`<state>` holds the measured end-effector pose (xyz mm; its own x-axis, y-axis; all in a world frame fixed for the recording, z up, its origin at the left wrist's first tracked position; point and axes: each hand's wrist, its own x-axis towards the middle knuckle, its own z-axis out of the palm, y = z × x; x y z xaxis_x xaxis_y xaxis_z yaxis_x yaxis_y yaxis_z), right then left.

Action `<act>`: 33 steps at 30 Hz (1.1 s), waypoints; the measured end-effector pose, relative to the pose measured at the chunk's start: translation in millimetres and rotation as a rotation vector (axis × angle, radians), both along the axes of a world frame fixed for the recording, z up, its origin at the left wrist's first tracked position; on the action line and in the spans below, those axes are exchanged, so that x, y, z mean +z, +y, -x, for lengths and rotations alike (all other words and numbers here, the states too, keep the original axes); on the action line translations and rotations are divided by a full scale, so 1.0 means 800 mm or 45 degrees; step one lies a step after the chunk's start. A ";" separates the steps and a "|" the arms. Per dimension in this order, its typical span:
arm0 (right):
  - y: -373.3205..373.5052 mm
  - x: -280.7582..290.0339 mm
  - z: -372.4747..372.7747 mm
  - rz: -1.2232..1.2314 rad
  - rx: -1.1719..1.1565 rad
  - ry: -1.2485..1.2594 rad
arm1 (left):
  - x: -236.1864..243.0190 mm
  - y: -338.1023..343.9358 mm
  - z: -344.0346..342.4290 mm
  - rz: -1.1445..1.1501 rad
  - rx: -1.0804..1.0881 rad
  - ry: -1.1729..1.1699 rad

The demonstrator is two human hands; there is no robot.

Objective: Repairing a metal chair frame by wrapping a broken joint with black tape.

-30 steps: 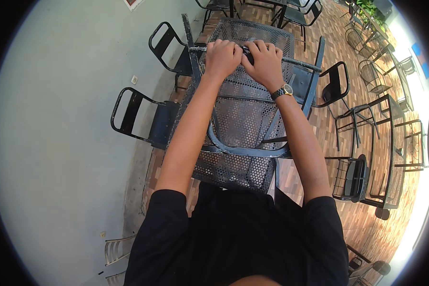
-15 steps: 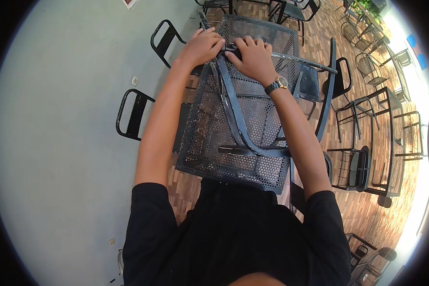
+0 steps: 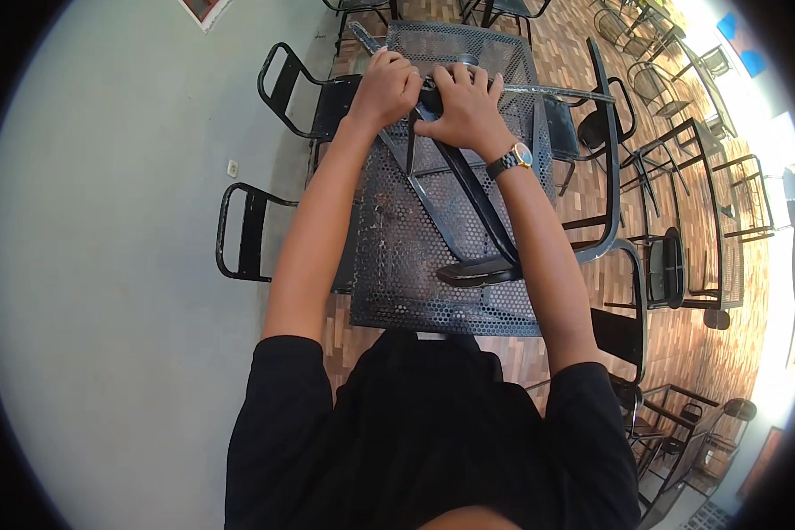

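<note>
A black metal chair frame with bent legs and chipped paint lies on a perforated metal table. Close to its far end, my left hand is closed around a bar, its fingers curled. My right hand, with a watch on the wrist, grips a dark part of the frame beside it; its fingers bend over the far side and its thumb points left. Both palms hide the joint between them. One bar runs out to the right past my right hand, meeting a long curved bar.
Black chairs stand along the grey wall at the left. More chairs and another perforated table are on the right. A small round item sits at my table's far end. The floor is wood-patterned.
The chair frame has turned, and its near bent part now reaches farther right, past the table edge. My left fingers have curled tighter. My view has shifted a little.
</note>
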<state>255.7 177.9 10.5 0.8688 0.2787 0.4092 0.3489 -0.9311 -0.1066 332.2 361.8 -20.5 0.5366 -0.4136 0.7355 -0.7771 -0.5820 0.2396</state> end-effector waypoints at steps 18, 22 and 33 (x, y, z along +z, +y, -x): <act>0.025 -0.007 0.020 -0.166 0.459 -0.095 | -0.004 0.064 0.082 -0.020 0.197 0.015; 0.029 -0.027 0.013 -0.204 0.433 -0.145 | -0.003 0.069 0.089 -0.066 0.174 0.042; 0.044 -0.010 0.038 -0.334 0.425 -0.145 | 0.019 0.156 0.047 -0.317 0.202 0.077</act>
